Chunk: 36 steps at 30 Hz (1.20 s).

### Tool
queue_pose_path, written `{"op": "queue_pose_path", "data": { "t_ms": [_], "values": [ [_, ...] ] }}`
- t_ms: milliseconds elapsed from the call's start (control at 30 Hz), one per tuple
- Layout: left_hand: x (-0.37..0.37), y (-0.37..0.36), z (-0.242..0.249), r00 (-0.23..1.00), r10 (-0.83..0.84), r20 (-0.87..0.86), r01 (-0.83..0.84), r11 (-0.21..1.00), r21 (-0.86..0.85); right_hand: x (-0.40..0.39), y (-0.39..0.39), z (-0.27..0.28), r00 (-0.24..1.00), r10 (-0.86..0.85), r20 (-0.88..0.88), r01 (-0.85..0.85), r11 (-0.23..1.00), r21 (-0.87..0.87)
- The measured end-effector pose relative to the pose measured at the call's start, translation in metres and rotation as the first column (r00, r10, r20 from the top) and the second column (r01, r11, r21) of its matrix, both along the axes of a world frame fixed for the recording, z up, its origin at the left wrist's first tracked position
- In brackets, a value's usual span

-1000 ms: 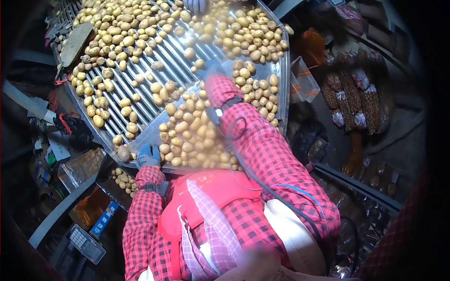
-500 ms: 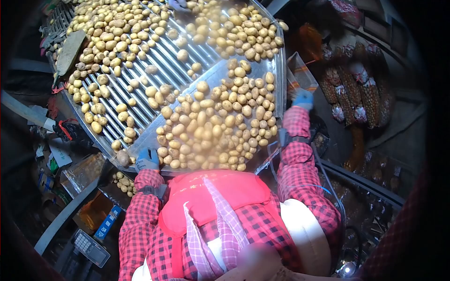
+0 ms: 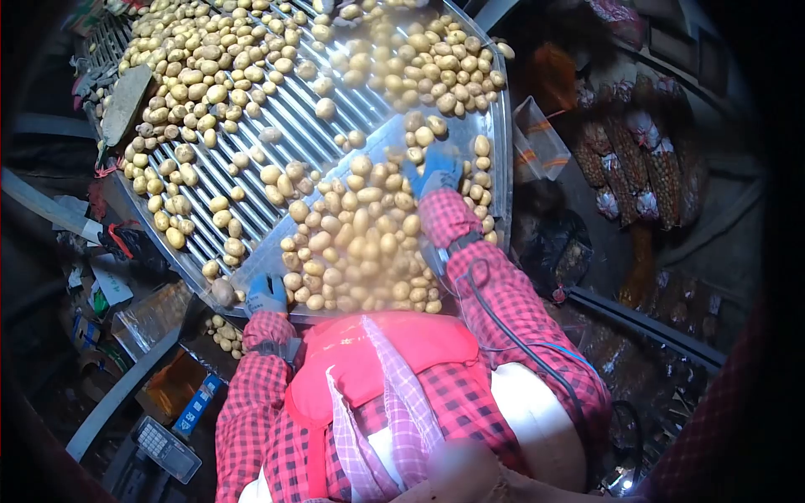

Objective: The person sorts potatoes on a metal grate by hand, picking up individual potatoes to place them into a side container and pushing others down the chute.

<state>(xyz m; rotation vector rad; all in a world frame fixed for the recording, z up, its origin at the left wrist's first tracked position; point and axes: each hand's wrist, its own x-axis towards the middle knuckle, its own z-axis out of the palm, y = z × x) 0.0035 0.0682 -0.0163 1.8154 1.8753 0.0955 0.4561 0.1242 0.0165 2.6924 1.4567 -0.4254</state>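
Potatoes (image 3: 360, 222) lie in a broad pile on the smooth metal tray (image 3: 277, 247) in front of me. My right hand (image 3: 438, 173), in a blue glove, is over the right part of this pile, fingers spread and touching potatoes. At the tray's near left edge rests my left hand (image 3: 267, 295), gloved in blue and grey, its fingers extended beside the nearest potatoes. Nothing shows in its grasp.
Beyond the tray, a metal roller rack (image 3: 293, 109) carries many more potatoes. A flat board (image 3: 127, 105) leans at its left side. Filled net sacks (image 3: 625, 168) lie at right, near a clear plastic box (image 3: 539, 138). A scale (image 3: 168, 448) stands at lower left.
My right hand has come from outside the tray's right edge, by the plastic box, leftward onto the potatoes. My left hand has stayed nearly in place. Some potatoes on the rack have shifted slightly.
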Motion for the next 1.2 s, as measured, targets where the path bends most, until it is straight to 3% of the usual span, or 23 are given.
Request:
{"op": "queue_pose_path", "data": {
  "t_ms": [67, 167, 233, 300, 333, 400, 500, 533, 600, 700, 800, 833, 933, 967, 1000, 1033, 1067, 1100, 1167, 1200],
  "values": [
    [0.007, -0.003, 0.017, 0.998, 0.02, -0.057, -0.021, 1.0, -0.021, -0.025, -0.007, 0.023, 0.924, 0.269, -0.272, -0.213, 0.953, 0.217],
    [-0.002, -0.005, -0.002, 0.999, -0.023, -0.027, 0.024, 0.999, 0.035, 0.018, 0.02, -0.018, 0.802, 0.576, -0.155, -0.543, 0.813, 0.21],
    [0.0, -0.003, 0.001, 0.998, -0.039, -0.042, 0.04, 0.999, 0.023, 0.044, 0.063, 0.014, 0.922, 0.334, -0.197, -0.267, 0.915, 0.302],
    [0.004, -0.004, 0.009, 0.999, -0.029, -0.02, 0.029, 0.999, 0.036, 0.074, 0.106, 0.026, 0.972, 0.03, -0.233, 0.077, 0.896, 0.437],
    [0.005, -0.003, 0.012, 1.0, -0.02, -0.01, 0.021, 0.998, 0.052, 0.121, 0.135, -0.011, 0.996, 0.075, 0.047, -0.088, 0.897, 0.433],
    [0.006, -0.004, 0.017, 0.999, 0.025, -0.033, -0.025, 1.0, 0.004, 0.152, 0.161, -0.022, 0.997, -0.041, 0.061, 0.015, 0.925, 0.379],
    [0.008, 0.001, 0.014, 0.999, 0.037, -0.019, -0.037, 0.999, -0.009, 0.139, 0.175, -0.021, 0.989, -0.012, 0.147, -0.021, 0.976, 0.219],
    [0.009, 0.002, 0.015, 0.999, 0.045, -0.008, -0.045, 0.999, -0.015, 0.139, 0.173, -0.026, 0.983, 0.01, 0.184, -0.054, 0.97, 0.238],
    [0.013, 0.001, 0.022, 0.998, 0.06, -0.016, -0.061, 0.997, -0.047, 0.126, 0.165, -0.011, 0.996, -0.043, 0.08, 0.026, 0.979, 0.204],
    [0.014, 0.007, 0.026, 0.997, 0.038, -0.064, -0.042, 0.997, -0.057, 0.131, 0.135, -0.04, 0.997, 0.017, 0.081, -0.04, 0.953, 0.3],
    [0.011, 0.001, 0.011, 0.998, 0.003, -0.065, -0.004, 1.0, -0.007, 0.094, 0.089, -0.013, 0.91, 0.409, 0.06, -0.413, 0.889, 0.197],
    [0.014, 0.003, 0.016, 0.998, 0.006, -0.066, -0.006, 1.0, -0.004, 0.067, 0.076, 0.019, 0.855, 0.508, 0.103, -0.518, 0.84, 0.158],
    [0.018, 0.005, 0.019, 0.997, 0.031, -0.07, -0.036, 0.997, -0.072, 0.063, 0.064, 0.044, 0.795, 0.598, -0.104, -0.585, 0.8, 0.131],
    [0.017, 0.004, 0.018, 0.997, 0.049, -0.057, -0.054, 0.996, -0.078, 0.081, 0.068, 0.025, 0.868, 0.446, -0.218, -0.414, 0.893, 0.176],
    [0.016, 0.003, 0.018, 0.996, 0.072, -0.046, -0.075, 0.994, -0.081, 0.11, 0.088, 0.02, 0.912, 0.394, -0.112, -0.384, 0.918, 0.101],
    [0.015, 0.001, 0.016, 0.995, 0.08, -0.052, -0.084, 0.993, -0.078, 0.134, 0.107, 0.024, 0.961, 0.273, -0.043, -0.264, 0.953, 0.151],
    [0.015, 0.001, 0.016, 0.997, 0.064, -0.052, -0.068, 0.995, -0.072, 0.158, 0.126, 0.027, 0.99, 0.14, 0.008, -0.139, 0.967, 0.214],
    [0.015, 0.002, 0.017, 0.997, 0.05, -0.053, -0.054, 0.997, -0.063, 0.174, 0.14, 0.037, 0.998, -0.067, -0.023, 0.07, 0.919, 0.388],
    [0.009, 0.001, 0.011, 0.998, 0.003, -0.068, -0.006, 0.999, -0.04, 0.216, 0.15, -0.002, 0.961, -0.114, 0.254, -0.009, 0.898, 0.44],
    [0.01, 0.002, 0.013, 0.997, 0.03, -0.077, -0.033, 0.998, -0.044, 0.214, 0.153, -0.008, 0.95, -0.09, 0.301, -0.045, 0.909, 0.414]
  ]
}}
